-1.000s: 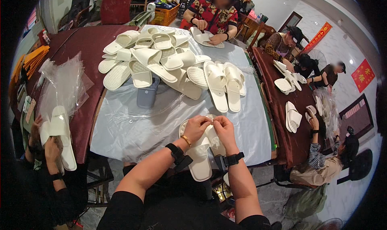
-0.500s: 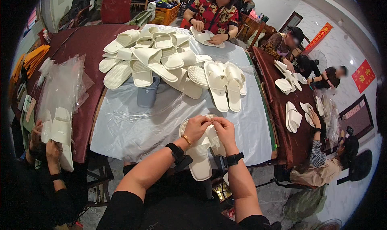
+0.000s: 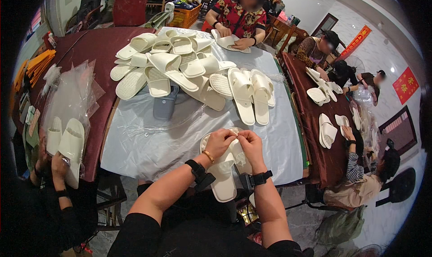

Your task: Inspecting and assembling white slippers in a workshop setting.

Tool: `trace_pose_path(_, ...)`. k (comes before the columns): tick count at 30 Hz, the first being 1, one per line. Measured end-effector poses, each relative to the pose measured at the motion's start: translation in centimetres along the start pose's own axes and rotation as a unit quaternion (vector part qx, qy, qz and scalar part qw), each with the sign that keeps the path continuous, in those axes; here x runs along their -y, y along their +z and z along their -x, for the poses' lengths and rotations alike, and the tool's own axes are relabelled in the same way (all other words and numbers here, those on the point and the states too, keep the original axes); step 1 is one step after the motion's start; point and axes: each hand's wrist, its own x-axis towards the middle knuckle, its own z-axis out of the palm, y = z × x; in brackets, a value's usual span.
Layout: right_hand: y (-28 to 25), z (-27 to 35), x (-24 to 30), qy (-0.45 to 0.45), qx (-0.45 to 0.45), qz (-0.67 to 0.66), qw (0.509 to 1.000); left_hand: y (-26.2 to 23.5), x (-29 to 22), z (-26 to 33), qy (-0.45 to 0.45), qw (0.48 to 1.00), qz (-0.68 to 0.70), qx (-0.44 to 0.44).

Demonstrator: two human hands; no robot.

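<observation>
left hand (image 3: 219, 142) is over a cream-white, broad-strapped, round-ended slipper (image 3: 223, 186)

From my end I can't tell what the bare left hand (image 3: 219, 143) and bare right hand (image 3: 249, 145) pinch; it's too small. They hide part of the cream-white, broad-strapped slippers (image 3: 223, 186) from me, and the lower edge cuts off both black fabric sleeves (image 3: 136, 234).
</observation>
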Motion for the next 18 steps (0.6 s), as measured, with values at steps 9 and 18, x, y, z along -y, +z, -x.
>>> trace_pose_path(9,0.05,0.06,-0.02,-0.013,-0.005,0.026,1.0,0.13,0.11,-0.08,0.002,1.0,-0.017,-0.001)
trace_pose_path(18,0.3,0.2,-0.09,-0.042,-0.004,0.083,0.996,0.28,0.22,-0.03,0.008,0.999,-0.03,-0.031)
